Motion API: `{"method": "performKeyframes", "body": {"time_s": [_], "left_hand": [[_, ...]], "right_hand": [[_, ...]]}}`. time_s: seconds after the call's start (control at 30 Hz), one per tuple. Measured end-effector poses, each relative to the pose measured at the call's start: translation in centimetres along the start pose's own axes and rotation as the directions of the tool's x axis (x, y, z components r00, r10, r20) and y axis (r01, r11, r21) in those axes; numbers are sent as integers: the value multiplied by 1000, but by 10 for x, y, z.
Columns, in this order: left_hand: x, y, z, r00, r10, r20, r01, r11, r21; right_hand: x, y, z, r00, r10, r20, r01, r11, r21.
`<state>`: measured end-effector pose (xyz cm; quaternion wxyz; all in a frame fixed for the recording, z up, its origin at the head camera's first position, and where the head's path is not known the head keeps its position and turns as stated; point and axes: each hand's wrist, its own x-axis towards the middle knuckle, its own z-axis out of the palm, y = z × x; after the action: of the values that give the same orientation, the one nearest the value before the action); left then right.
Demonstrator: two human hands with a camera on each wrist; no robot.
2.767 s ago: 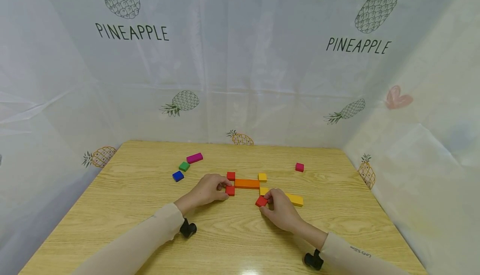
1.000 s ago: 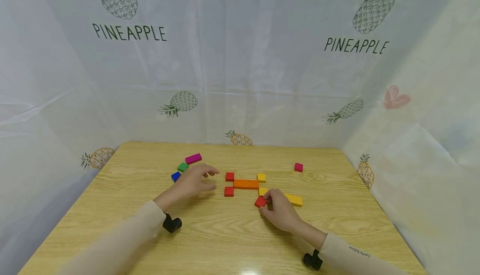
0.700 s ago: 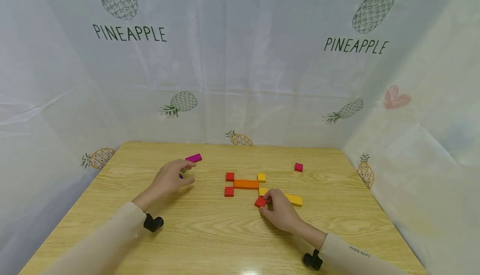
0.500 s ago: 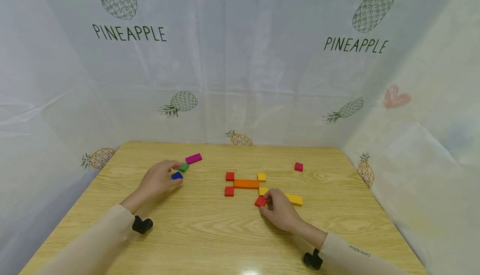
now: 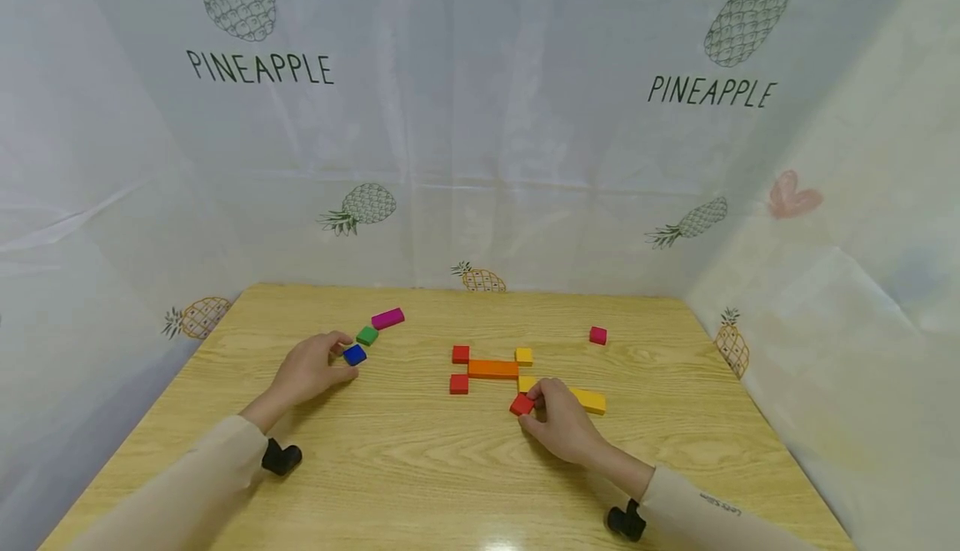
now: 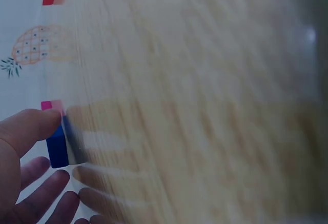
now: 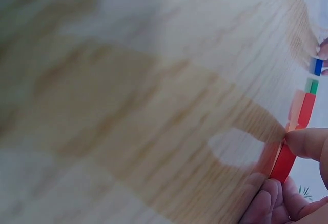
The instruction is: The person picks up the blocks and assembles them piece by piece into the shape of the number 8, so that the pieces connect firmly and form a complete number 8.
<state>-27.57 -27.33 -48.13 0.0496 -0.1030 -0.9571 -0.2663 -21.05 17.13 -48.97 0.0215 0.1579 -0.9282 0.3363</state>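
In the head view my left hand is at the left of the table, thumb and fingers spread on either side of a blue block. The left wrist view shows the thumb over one end of the blue block and the fingertips just off its other end. My right hand pinches a small red block, set at an angle, between thumb and fingers. Just behind it lies a yellow block, partly hidden. An orange bar lies flat, with a yellow cube at its far right corner.
Two red blocks, one far and one near, sit at the bar's left end. Beyond the blue block lie a green block and a magenta bar. A pink cube is back right. A yellow bar lies behind my right hand.
My left hand has let go of the near red block and moved left to the blue block. The right hand has stayed in place with its red block.
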Motion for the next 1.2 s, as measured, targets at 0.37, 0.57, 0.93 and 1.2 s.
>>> {"method": "performKeyframes", "body": {"time_s": [0.37,0.57,0.93,1.2], "left_hand": [[4,2,2,1000,-23,-11,23,1000,16],[4,2,2,1000,-9,-23,9,1000,22],[-3,13,4,1000,4,-24,-4,1000,2],[-13,40,16,999,54,-7,-54,998,-45]], "right_hand": [[1,0,1,1000,-5,-2,5,1000,-8],[1,1,1,1000,0,1,0,1000,-7],[1,0,1,1000,1,1,-1,1000,-4],[1,0,1,1000,-5,0,5,1000,-6]]}}
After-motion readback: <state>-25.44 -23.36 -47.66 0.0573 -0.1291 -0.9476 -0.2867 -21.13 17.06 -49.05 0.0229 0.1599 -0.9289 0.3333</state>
